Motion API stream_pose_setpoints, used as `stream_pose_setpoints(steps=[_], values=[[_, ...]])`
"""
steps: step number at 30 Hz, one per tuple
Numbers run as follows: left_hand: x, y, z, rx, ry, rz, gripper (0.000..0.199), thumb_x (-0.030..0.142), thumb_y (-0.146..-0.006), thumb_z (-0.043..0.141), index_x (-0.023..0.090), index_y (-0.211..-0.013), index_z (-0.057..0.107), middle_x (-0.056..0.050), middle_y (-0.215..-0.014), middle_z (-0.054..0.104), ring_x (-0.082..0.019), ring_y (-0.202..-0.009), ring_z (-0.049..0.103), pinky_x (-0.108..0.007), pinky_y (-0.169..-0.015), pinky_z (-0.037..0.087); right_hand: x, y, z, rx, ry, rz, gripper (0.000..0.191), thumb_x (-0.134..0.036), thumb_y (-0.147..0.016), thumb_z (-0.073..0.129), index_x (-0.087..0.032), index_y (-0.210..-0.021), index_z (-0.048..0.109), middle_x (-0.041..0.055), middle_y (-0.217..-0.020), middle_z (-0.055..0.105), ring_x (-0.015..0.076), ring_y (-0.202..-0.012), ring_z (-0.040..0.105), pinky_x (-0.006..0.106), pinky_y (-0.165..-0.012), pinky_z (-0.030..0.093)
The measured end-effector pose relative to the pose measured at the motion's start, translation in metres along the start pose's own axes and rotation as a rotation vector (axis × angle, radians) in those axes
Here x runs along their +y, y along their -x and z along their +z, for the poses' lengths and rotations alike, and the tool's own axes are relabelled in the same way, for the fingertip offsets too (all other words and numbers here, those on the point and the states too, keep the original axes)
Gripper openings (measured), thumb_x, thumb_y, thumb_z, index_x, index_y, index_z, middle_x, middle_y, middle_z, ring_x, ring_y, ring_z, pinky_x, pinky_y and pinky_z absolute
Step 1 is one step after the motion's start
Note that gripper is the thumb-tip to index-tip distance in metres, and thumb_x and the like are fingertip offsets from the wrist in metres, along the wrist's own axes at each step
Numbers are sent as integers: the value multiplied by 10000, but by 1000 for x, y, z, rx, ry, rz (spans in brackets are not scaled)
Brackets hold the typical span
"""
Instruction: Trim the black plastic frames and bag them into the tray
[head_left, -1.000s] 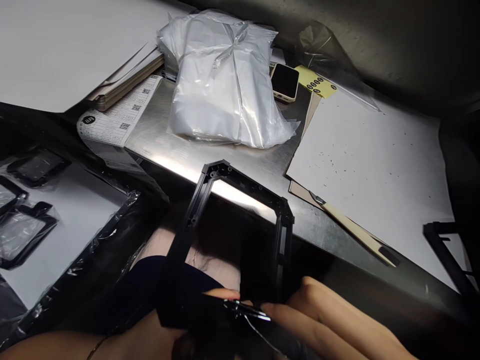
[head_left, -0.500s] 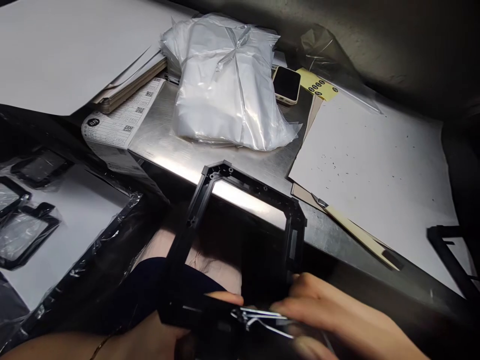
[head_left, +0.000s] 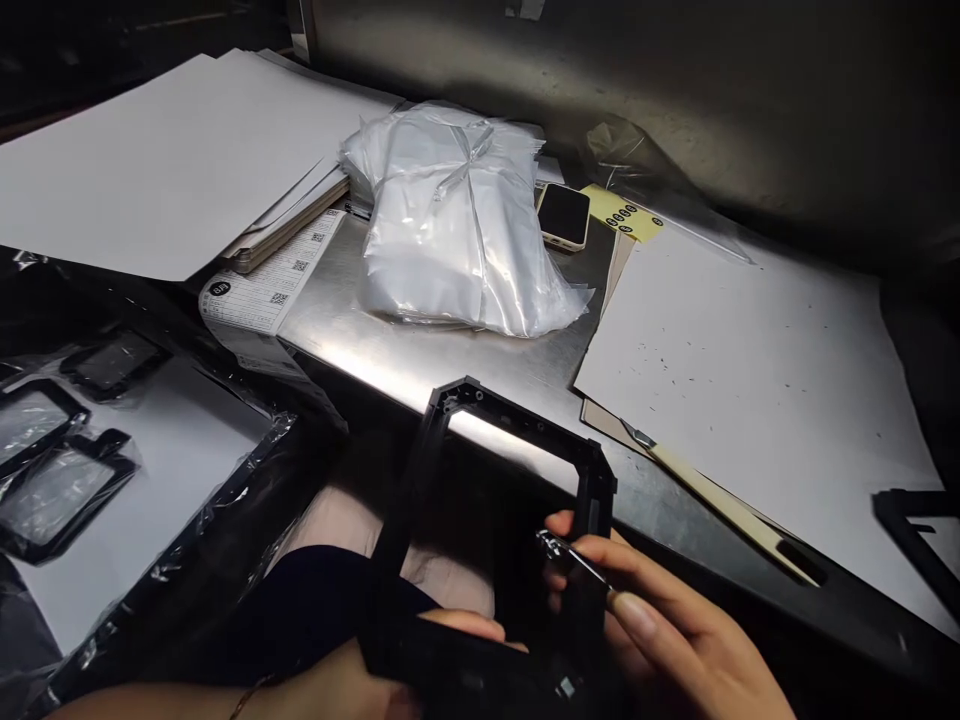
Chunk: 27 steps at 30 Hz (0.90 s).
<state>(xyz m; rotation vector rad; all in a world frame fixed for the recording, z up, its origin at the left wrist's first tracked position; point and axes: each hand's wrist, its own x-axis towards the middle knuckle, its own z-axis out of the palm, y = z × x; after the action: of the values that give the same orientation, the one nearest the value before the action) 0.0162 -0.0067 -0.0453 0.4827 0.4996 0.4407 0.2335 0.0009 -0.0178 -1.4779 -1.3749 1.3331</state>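
Black plastic frame (head_left: 517, 425) held upright at its lower edge in the left hand (head_left: 337, 690), fingers (head_left: 465, 625) clenched around the bar, top corner raised against the desk's bright edge. Thin metal piece (head_left: 574, 553) pinched in the right hand (head_left: 675, 630), thumb and fingers closed on it, its tip just inside the opening, right bar of the frame touching the hand. Beyond, on a stainless steel desk (head_left: 420, 375), a plastic-wrapped white bundle (head_left: 457, 230), a smartphone (head_left: 562, 215), white sheets (head_left: 750, 380) and a craft knife (head_left: 712, 500); at left, more black frames (head_left: 56, 495) in clear plastic.
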Motion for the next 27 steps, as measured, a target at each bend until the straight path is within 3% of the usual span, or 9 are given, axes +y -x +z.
stream_pose_setpoints(steps=[5,8,11,14,19,21,23,25,27], values=[[8,4,-8,7,-44,-11,377,279,-745,564,309,-1119,528,-41,-1162,582,-241,-1090,509,-438,-973,314,-6,1,-6,94,78,-29,189,-329,-711,590,-264,-882,639,51,-1004,642,244,-933,592,265,-639,531],[24,14,-14,-24,-74,35,678,253,-601,706,321,-1209,414,-86,-1201,540,-280,-1073,513,-457,-904,358,-9,-2,-20,-61,176,-31,195,-336,-725,576,-249,-893,621,58,-1004,635,243,-958,579,296,-690,521],[40,18,-19,-49,-118,64,565,322,-709,556,188,-1235,398,-110,-1157,558,-295,-1009,546,-441,-849,362,-17,-9,-32,-243,384,-167,165,-324,-718,586,-255,-866,608,32,-940,652,223,-955,583,280,-697,521],[50,13,-21,-140,-133,-44,508,329,-763,453,71,-1200,437,-162,-1069,608,-296,-937,591,-457,-875,341,-32,-19,-33,-336,602,-360,209,-274,-667,639,-249,-871,601,12,-837,670,194,-908,607,208,-636,531],[51,6,-21,-268,-171,-200,460,286,-732,588,199,-1166,462,-105,-993,669,-259,-926,614,-455,-874,373,-55,-31,-24,-472,657,-472,187,-163,-642,636,-202,-823,614,50,-953,642,170,-843,628,170,-614,526],[46,9,-18,-219,-161,-153,441,278,-719,613,232,-1137,483,-92,-1006,667,-256,-948,604,-461,-869,385,-58,-26,-24,-319,636,-452,209,-263,-688,622,-232,-894,610,52,-1075,587,192,-956,581,248,-753,504],[40,15,-12,-125,-156,-47,418,259,-712,623,282,-1111,501,-73,-1058,647,-251,-986,584,-472,-886,378,-55,-18,-24,-9,592,-454,237,-348,-755,548,-273,-978,580,33,-1072,565,191,-1005,540,288,-823,473],[33,18,-6,-25,-139,104,414,246,-719,615,336,-1107,501,-47,-1095,630,-242,-1036,552,-459,-905,379,-47,-8,-20,284,559,-525,256,-381,-791,494,-282,-1015,568,27,-948,563,161,-901,558,220,-734,499],[25,18,0,45,-81,281,422,223,-720,617,368,-1100,505,-19,-1105,626,-224,-1051,541,-410,-911,401,-38,-1,-8,362,541,-611,204,-362,-767,540,-301,-951,605,3,-798,541,120,-706,562,161,-570,494]])
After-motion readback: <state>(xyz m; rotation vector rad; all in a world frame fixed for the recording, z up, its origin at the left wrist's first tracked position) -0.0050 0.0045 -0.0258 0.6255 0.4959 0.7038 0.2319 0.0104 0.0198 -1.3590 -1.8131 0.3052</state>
